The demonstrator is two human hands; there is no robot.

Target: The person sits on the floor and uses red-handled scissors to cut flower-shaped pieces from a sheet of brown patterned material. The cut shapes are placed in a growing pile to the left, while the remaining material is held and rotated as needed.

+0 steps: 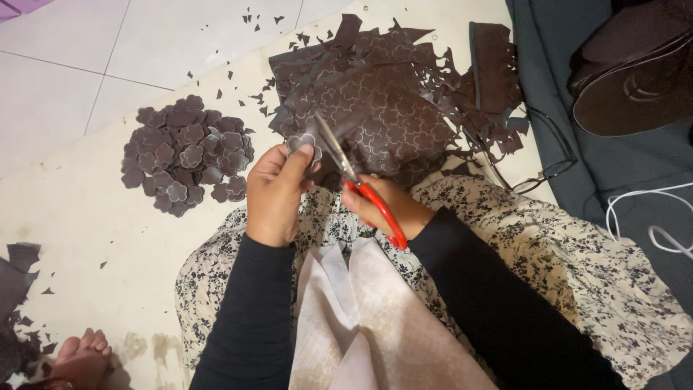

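Note:
My left hand [274, 191] pinches a small brown flower-shaped cutout [302, 142] between thumb and fingers, just in front of my lap. My right hand [386, 206] grips red-handled scissors [357, 180], whose metal blades point up and left, right beside the cutout. Behind both hands lies a large brown sheet [390, 101] printed with flower outlines and ragged from cutting. A pile of finished brown flower cutouts [184, 155] rests on the cream mat to the left.
Small brown scraps [253, 94] dot the cream mat [94, 217]. Eyeglasses [548, 155] lie at the right by dark grey cloth [621, 166], with a white cable [650, 217] and a dark hat-like thing [635, 72]. Another person's foot [83, 354] and brown offcuts [14, 289] show bottom left.

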